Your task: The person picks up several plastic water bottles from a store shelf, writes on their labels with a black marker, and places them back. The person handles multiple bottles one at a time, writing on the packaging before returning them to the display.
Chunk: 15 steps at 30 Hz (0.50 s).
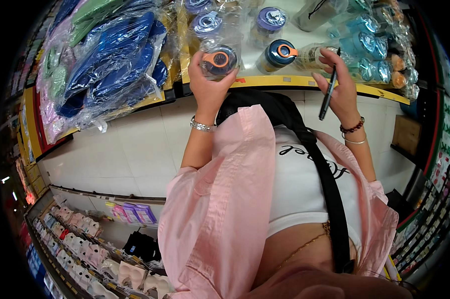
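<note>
My left hand [210, 84] is closed around a plastic-wrapped bottle with a dark lid and an orange carrying loop [219, 59], at the shelf's front edge. Between my hands stands a similar bottle with a dark blue lid and orange loop [279, 54], touched by neither. A black pen [329, 91] rests in my right hand [337, 82], between thumb and fingers. The fingertips of that hand are beside a clear wrapped bottle [311, 58] lying tilted on the white shelf; whether they touch it I cannot tell. Purple-lidded bottles [271, 18] are farther back.
Blue slippers in clear plastic bags [116, 67] are heaped at the left. Wrapped bottles with teal lids [363, 43] crowd the right. A yellow shelf edge [266, 81] runs before me. A black strap bag [262, 99] hangs at my body. Racks of bras [86, 246] are at lower left.
</note>
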Tool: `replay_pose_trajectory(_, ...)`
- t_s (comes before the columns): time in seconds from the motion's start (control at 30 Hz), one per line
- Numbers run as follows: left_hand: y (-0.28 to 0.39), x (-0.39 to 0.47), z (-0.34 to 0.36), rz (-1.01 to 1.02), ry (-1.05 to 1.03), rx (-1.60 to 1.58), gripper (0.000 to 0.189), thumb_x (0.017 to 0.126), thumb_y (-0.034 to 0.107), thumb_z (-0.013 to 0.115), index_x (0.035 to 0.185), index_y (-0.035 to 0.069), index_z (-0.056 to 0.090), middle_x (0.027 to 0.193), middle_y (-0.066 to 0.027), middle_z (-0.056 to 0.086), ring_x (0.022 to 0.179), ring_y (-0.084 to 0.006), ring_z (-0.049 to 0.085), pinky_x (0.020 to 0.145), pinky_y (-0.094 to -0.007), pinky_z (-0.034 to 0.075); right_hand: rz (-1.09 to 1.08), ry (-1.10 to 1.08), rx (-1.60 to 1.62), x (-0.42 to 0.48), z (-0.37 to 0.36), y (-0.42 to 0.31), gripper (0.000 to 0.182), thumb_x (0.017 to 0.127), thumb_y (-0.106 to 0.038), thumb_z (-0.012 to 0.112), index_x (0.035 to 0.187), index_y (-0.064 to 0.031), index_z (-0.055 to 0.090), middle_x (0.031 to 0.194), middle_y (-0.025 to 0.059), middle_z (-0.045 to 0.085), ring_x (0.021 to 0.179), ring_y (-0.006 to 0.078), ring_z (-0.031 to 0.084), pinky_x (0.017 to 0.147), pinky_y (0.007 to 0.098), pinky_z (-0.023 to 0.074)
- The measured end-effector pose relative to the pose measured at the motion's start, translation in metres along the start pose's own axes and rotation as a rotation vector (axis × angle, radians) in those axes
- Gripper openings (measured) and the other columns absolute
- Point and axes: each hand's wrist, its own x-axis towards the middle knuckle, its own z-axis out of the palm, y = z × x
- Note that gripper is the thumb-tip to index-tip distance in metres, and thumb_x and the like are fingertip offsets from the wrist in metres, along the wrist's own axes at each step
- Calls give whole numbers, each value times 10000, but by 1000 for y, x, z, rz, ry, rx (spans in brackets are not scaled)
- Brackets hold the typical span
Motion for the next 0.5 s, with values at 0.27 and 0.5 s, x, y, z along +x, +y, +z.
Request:
replay_pose_trajectory(0.27, 57, 10, -43, 37, 265, -572, 737, 624, -69, 720, 1233, 58, 325, 1183, -100, 398, 1016, -197, 498, 823, -329, 497, 15, 66, 325, -36, -31, 2, 358, 855, -78, 520, 1195, -8, 431, 1151, 119, 538, 1015, 199, 550, 844, 283, 434)
replay_pose_trajectory(0.5, 88, 20, -60, -128, 66, -1063, 373, 841, 238, 572, 1104, -5, 468, 966, -122, 601, 838, -231, 612, 775, -350, 509, -69, 115, 449, -51, -52, -21, 316, 910, -107, 391, 1207, -3, 411, 1144, 154, 543, 1004, 205, 548, 872, 305, 412)
